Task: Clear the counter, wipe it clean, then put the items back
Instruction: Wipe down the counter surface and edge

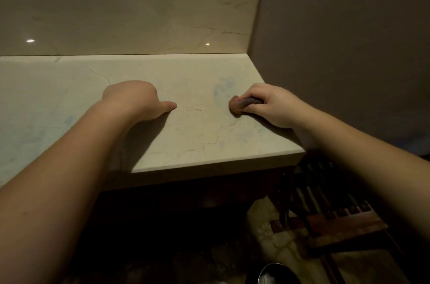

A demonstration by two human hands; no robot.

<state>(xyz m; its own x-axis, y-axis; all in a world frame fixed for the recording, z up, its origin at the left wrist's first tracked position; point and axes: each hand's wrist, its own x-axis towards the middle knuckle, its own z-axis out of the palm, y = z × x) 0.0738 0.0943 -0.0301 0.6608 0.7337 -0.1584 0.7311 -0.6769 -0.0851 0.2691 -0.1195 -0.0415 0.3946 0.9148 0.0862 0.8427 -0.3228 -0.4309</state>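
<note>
A pale marble counter (190, 135) fills the middle of the head view, with faint bluish smears on its surface. My right hand (270, 107) grips a small brown cloth (237, 105) bunched against the counter near its right end. My left hand (137, 100) rests on the counter to the left of it, thumb stretched out toward the right, fingers bent under and out of sight. Nothing shows in the left hand.
A marble backsplash (130, 11) rises behind the counter and a plain wall (344, 39) closes the right side. Below right stands a dark slatted wooden rack (337, 211). A dark round object (274, 274) sits on the floor at the bottom edge.
</note>
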